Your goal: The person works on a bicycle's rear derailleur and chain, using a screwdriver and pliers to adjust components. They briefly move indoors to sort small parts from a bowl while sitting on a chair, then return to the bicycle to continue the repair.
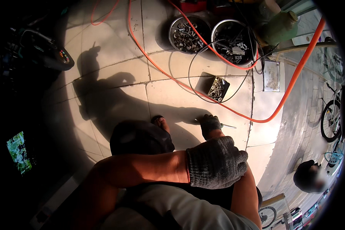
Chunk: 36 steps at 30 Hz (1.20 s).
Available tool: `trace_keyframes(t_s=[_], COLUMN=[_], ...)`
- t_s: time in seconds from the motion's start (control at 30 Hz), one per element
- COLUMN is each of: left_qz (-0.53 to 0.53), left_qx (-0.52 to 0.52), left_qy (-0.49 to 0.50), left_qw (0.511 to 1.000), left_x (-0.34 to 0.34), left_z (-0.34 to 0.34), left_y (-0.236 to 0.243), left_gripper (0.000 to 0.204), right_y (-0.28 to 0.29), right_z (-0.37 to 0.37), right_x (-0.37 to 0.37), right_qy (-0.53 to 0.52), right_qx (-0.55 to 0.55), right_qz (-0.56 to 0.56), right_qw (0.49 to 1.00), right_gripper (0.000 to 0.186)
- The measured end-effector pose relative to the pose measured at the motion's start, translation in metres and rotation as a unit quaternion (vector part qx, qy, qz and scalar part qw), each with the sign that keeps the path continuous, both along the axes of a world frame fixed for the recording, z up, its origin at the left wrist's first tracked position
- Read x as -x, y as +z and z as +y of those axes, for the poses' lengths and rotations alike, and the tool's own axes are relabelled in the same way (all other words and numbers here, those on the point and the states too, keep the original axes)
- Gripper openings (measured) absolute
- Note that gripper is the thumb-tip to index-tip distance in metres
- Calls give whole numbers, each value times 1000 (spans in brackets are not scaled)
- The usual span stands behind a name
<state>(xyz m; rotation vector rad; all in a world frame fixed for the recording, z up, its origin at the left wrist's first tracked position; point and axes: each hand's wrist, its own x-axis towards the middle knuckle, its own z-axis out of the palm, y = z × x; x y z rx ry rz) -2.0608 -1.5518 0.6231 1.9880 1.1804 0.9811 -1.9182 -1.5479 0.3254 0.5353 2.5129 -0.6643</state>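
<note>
On our left hand (217, 163) we wear a knitted glove (205, 170), mottled dark grey, with a ribbed cuff at the wrist. Our right hand (210, 125) has a similar dark glove. Our forearms (157, 168) are bare. We wear a pale grey top (191, 205), black legwear (140, 138) and dark, open-toed footwear (155, 118).

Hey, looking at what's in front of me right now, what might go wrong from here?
Two risks, as a judgement. The orange hose loops across the floor right beside the small open box of metal parts, so a tug on it might tip the box and scatter them. Also, a thin metal rod juts from your gloved right hand; if it slipped or fell, your exposed toes could perhaps be hit.
</note>
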Motion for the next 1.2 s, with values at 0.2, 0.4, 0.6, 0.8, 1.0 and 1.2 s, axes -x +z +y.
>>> trace_keyframes(t_s=[0.2, 0.4, 0.6, 0.8, 1.0, 1.2], left_qz=[22, 10, -12, 1, -34, -38], left_qx=[-85, -85, -44, -30, -15, -26], left_qy=[66, 80, 68, 67, 58, 79], left_qw=[994, 993, 997, 997, 998, 996], left_x=[-8, 10, 14, 22, 28, 31], left_z=[-15, -10, -16, -14, -12, -7], left_y=[22, 14, 20, 23, 24, 28], left_gripper=[17, 16, 22, 20, 19, 19], right_y=[68, 95, 52, 54, 78, 66], right_z=[46, 96, 78, 74, 114, 184], right_x=[62, 92, 124, 131, 80, 35], right_qy=[12, -143, -85, -95, -110, -212], right_qx=[92, 10, -64, -59, -15, -116], right_qz=[43, 170, 157, 100, 115, -71], right_qw=[995, 975, 982, 989, 987, 968], right_gripper=[20, 34, 28, 14, 12, 22])
